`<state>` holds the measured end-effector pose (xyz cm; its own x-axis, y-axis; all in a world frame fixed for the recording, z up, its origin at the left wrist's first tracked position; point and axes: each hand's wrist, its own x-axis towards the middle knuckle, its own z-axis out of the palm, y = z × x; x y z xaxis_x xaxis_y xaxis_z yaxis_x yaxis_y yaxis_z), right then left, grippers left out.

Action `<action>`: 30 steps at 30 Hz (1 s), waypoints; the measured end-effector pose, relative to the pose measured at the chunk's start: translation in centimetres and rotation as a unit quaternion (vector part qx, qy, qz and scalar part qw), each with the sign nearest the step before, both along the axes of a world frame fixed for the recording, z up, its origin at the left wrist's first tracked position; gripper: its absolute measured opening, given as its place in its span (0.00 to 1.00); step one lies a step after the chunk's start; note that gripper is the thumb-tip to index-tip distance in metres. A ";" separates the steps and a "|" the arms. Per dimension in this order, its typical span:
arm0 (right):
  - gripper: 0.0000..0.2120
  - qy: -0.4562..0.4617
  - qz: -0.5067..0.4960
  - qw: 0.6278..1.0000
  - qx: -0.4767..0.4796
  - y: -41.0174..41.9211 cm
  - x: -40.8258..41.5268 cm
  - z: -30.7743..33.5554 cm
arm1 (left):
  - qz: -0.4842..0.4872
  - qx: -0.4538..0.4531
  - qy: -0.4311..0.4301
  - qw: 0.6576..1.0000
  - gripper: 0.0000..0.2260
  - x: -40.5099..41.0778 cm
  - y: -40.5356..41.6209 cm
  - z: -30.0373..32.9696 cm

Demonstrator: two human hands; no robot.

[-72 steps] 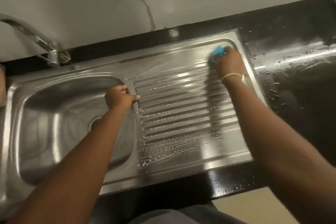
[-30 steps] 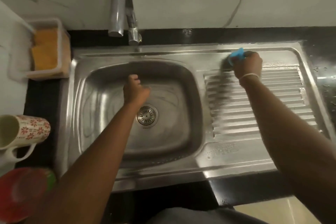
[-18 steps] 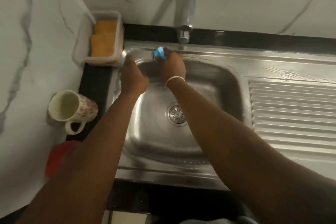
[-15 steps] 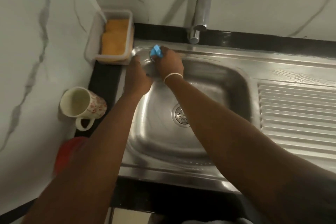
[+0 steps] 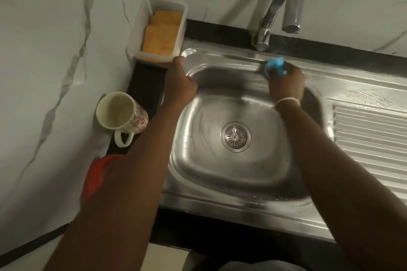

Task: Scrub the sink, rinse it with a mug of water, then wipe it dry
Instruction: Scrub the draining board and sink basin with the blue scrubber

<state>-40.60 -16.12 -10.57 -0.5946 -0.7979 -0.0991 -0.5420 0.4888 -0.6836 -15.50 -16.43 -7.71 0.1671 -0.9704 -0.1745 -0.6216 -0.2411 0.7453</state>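
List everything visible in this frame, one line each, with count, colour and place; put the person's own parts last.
sink: 1, steel, set in the black counter, drain at the basin's centre
drainboard: 1, ribbed steel, right of the basin
tap: 1, chrome, behind the basin
mug: 1, cream with red flowers, on the counter left of the sink
plastic tub: 1, clear, far left corner, holding orange sponges
red object: 1, blurred, partly hidden by the left arm
scrubber: 1, blue, on the basin's far rim
left hand: on the basin's far left rim
right hand: grip shut on the scrubber, white band at the wrist
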 end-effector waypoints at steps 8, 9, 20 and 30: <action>0.18 -0.002 0.226 0.974 -0.013 -6.6 16.1 1.1 | 0.019 0.016 -0.015 1.000 0.25 0.4 4.1 -0.4; 0.19 0.006 0.236 0.972 -0.001 -7.2 16.5 1.3 | 0.011 0.015 -0.018 1.000 0.25 0.5 4.4 -0.5; 0.19 0.008 0.311 0.950 -0.004 -3.7 16.6 0.7 | 0.012 0.016 0.005 1.000 0.27 1.1 3.3 1.6; 0.17 0.006 0.305 0.952 0.009 -5.2 17.0 0.9 | -0.004 0.046 -0.032 0.998 0.29 2.0 4.6 2.0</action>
